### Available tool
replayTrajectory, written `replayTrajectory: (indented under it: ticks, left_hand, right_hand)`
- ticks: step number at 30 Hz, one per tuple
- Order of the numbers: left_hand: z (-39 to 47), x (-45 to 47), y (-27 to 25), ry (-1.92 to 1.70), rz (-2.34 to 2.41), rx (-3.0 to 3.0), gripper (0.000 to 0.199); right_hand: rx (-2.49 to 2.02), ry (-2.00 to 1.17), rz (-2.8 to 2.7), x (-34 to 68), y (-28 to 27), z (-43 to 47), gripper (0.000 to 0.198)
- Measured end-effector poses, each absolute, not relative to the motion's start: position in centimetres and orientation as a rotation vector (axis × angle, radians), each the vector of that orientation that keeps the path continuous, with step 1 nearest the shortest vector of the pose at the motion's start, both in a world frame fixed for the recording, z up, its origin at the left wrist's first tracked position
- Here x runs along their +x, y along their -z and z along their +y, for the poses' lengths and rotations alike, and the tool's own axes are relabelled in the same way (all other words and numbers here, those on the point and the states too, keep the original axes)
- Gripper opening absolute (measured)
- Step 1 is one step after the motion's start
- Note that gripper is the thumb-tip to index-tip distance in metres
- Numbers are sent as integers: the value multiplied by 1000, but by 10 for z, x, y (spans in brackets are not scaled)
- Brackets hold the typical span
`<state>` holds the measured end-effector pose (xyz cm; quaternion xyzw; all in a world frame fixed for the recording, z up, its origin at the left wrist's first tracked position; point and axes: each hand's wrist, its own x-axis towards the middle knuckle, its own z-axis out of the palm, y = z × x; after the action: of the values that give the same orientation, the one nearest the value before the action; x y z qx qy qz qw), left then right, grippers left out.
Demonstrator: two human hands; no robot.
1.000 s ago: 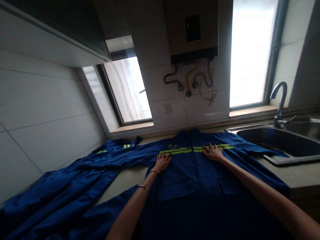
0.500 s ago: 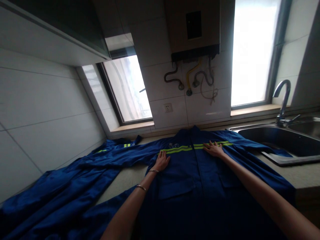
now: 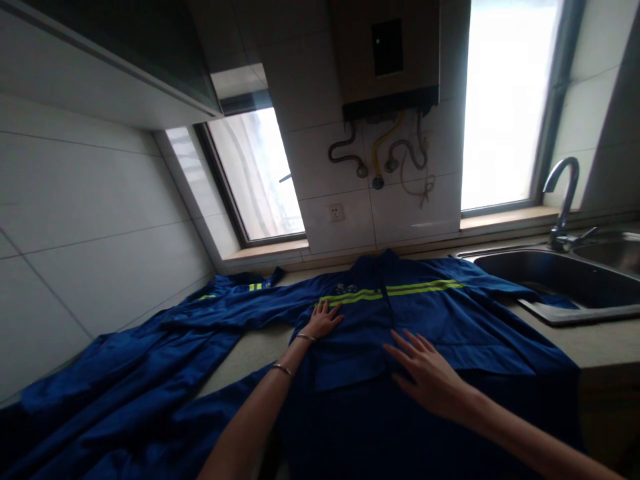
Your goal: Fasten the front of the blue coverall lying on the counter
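Observation:
A blue work jacket [image 3: 425,313] with yellow-green stripes lies spread over the counter, its lower part hanging over the front edge. My left hand [image 3: 323,321] rests flat on its chest at the left end of the stripe, fingers apart; two bracelets circle that wrist and forearm. Over the jacket's lower front is my right hand [image 3: 425,373], fingers spread and holding nothing; whether it touches the cloth I cannot tell. Another blue garment [image 3: 165,353] with similar stripes lies rumpled along the left side, meeting the jacket's sleeve.
A steel sink [image 3: 530,267] with a curved faucet [image 3: 567,193] is at the right, and a jacket sleeve reaches its edge. The counter [image 3: 250,363] shows between the garments. A water heater [image 3: 387,57] with pipes hangs above; a cabinet [image 3: 125,60] juts out at upper left.
My right hand has left the right chest stripe and come down and toward me over the lower front. The jacket's lower right front has shifted and creased. My left hand stays nearly in place.

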<state>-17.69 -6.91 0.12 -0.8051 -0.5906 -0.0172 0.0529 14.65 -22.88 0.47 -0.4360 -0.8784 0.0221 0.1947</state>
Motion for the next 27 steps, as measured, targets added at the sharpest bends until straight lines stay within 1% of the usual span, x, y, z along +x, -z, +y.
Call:
replayTrajectory:
  ticks: [2,4,6,8,10,13,15,17,20,22,24,27]
  left_hand:
    - [-71,-166,-10,50,-1613,-2499,52]
    - [-74,-144,-20,71,-1405,-2570,49]
    - [-77,-111,-28,131,-1253,-2627,47]
    - [-79,-73,-29,184,-1155,-2680,49]
    - [-81,-37,-23,180,-1187,-2744,57]
    - [-82,0,-7,140,-1467,-2805,77]
    - [-82,11,3,162,-1587,-2819,86]
    - [-82,13,9,220,-1583,-2832,89]
    - [-83,10,11,274,-1547,-2839,85]
    - [-83,8,11,319,-1569,-2829,82]
    - [-83,9,11,387,-1600,-2822,79]
    - [-83,11,11,512,-1619,-2811,73]
  right_hand:
    - [-1189,-81,-2480,141,9,-273,75]
    - [-1192,-59,-2457,139,23,-299,86]
    - [-1216,-2,-2397,137,35,-310,90]
    - [-1248,57,-2333,133,45,-311,88]
    - [-1291,103,-2278,128,55,-305,87]
    - [-1350,177,-2196,123,69,-295,84]
    - [-1350,234,-2174,122,73,-293,83]
    - [-1325,277,-2174,121,72,-297,86]
    - [-1348,316,-2143,121,65,-312,90]
    - [-1379,366,-2084,125,66,-322,88]
    - [-1382,430,-2011,133,75,-331,81]
    - [-1397,428,-1943,147,100,-342,57]
